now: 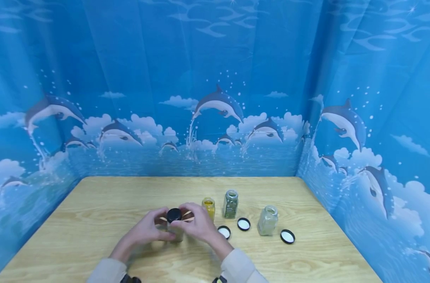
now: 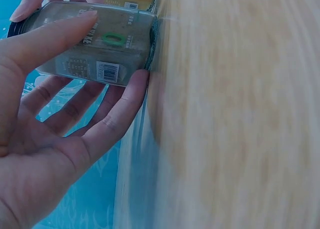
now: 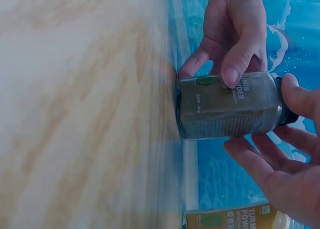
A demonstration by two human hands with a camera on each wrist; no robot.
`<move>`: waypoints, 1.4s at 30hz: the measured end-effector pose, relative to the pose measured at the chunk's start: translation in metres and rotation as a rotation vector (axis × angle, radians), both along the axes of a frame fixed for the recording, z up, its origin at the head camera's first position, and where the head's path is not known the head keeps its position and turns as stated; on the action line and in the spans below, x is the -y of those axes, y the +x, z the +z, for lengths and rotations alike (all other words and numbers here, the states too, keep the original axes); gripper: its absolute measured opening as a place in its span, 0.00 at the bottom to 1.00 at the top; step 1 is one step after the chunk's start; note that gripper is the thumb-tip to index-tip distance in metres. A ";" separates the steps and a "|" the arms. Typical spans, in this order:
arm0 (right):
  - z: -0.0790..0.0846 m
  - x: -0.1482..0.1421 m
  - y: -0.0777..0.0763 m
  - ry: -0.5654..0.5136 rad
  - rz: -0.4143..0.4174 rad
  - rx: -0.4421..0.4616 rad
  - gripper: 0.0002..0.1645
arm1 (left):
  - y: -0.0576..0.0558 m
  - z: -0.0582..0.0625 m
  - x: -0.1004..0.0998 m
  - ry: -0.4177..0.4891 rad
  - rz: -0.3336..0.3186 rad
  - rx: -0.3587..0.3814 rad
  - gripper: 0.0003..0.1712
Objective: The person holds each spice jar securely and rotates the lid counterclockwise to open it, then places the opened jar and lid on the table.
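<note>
A glass spice jar (image 3: 230, 109) of brownish powder, its label reading in part "UMIN", stands upright on the table with its black lid (image 1: 174, 214) on. My left hand (image 1: 147, 228) grips the jar's body between thumb and fingers, low down, as the left wrist view (image 2: 100, 44) shows. My right hand (image 1: 200, 225) holds the black lid, thumb on one side and fingers on the other. Just behind my right hand is an uncapped jar of yellow powder (image 1: 209, 207), labelled in part "TURM" in the right wrist view.
Further right stand an uncapped jar of green flakes (image 1: 230, 205) and an uncapped jar with pale contents (image 1: 268, 221). Three black lids with white inner faces lie on the wooden table (image 1: 130, 192): one lid (image 1: 224, 232) is near my right wrist. A dolphin-print curtain (image 1: 158, 78) surrounds the table.
</note>
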State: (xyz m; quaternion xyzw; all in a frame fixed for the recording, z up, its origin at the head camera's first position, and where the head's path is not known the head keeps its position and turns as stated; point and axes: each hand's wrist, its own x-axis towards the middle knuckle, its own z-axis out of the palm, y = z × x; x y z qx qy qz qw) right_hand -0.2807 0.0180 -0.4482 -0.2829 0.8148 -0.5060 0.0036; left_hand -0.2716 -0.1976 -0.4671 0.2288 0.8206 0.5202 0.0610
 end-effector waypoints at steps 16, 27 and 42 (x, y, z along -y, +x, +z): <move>0.000 -0.005 -0.002 0.064 0.047 0.095 0.29 | -0.001 -0.003 0.000 -0.029 0.026 -0.008 0.26; -0.002 -0.002 0.004 -0.010 0.010 0.150 0.29 | -0.002 0.000 -0.002 -0.003 0.035 0.017 0.25; -0.003 -0.005 0.000 0.093 0.060 0.043 0.26 | -0.002 0.000 -0.002 -0.014 0.037 0.020 0.27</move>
